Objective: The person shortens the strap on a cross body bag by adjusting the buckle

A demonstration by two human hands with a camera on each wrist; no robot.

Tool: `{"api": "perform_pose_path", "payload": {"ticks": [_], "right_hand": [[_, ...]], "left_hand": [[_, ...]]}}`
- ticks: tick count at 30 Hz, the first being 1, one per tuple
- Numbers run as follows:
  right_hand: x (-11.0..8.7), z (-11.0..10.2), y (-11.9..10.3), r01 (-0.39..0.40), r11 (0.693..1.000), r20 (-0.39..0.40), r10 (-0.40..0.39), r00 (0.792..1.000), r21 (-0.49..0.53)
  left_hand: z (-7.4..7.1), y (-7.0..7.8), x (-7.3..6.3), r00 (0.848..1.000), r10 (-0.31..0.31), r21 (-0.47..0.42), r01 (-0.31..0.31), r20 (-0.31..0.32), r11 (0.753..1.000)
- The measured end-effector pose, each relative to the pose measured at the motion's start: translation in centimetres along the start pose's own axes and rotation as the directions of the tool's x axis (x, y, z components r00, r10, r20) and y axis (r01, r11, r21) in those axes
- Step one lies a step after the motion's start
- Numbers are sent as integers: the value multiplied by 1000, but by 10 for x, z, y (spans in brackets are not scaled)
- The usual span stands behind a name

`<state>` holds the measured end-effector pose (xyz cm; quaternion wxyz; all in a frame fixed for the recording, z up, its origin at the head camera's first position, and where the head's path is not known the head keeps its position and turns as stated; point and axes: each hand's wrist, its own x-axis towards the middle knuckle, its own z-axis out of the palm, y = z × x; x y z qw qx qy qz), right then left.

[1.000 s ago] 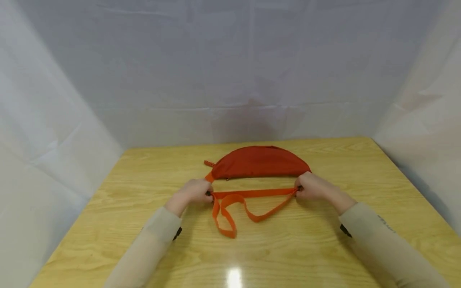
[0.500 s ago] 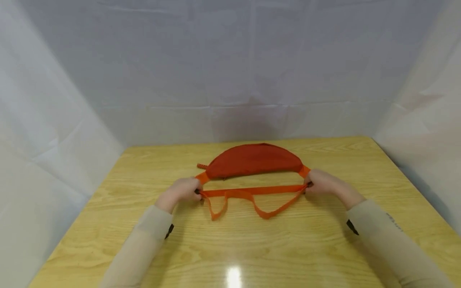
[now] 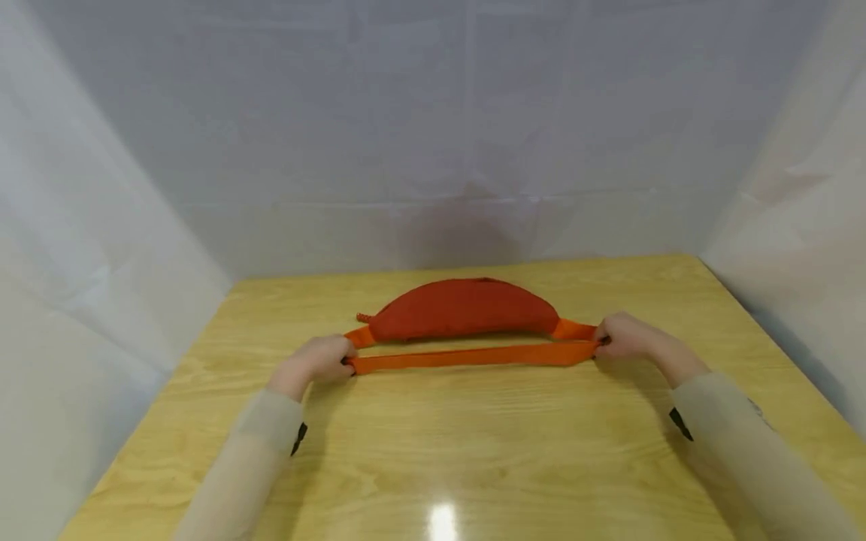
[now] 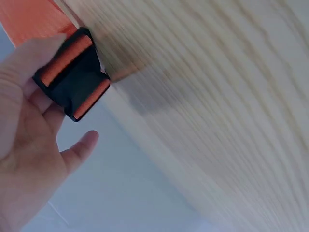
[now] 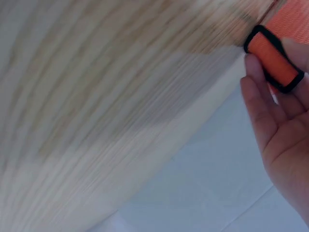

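A red crescent-shaped waist bag [image 3: 463,309] lies on the table, its zip pull at the left end. Its orange strap [image 3: 467,356] runs almost straight in front of it, between both hands. At the left end, my left hand [image 3: 316,364] pinches a black plastic buckle [image 4: 79,79] threaded with orange webbing; the little finger stands apart in the left wrist view. My right hand [image 3: 631,340] pinches a black strap slider [image 5: 290,87] between thumb and fingers at the right end. Orange webbing also joins each bag end to the hands.
The wood-grain table [image 3: 467,451] fills the lower part of the head view. White sheeting [image 3: 433,135] hangs behind it and along both sides. A bright reflection shows near the table's front.
Both hands have moved apart, left hand leftward and right hand rightward. The strap's hanging loops have been drawn out into one nearly straight line. The bag has shifted slightly left.
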<state>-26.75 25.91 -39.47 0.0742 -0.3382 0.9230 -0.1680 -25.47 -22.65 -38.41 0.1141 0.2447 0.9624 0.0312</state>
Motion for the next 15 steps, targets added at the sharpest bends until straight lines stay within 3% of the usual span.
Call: {"api": "perform_pose_path", "payload": {"ticks": [8, 15], "right_hand": [[-2, 0, 5, 31, 1000, -14, -31, 999, 3], [-3, -2, 5, -74, 997, -7, 74, 997, 1]], "left_hand": [[-6, 3, 5, 999, 30, 18, -29, -28, 999], [-3, 14, 20, 996, -29, 30, 32, -90, 999]]}}
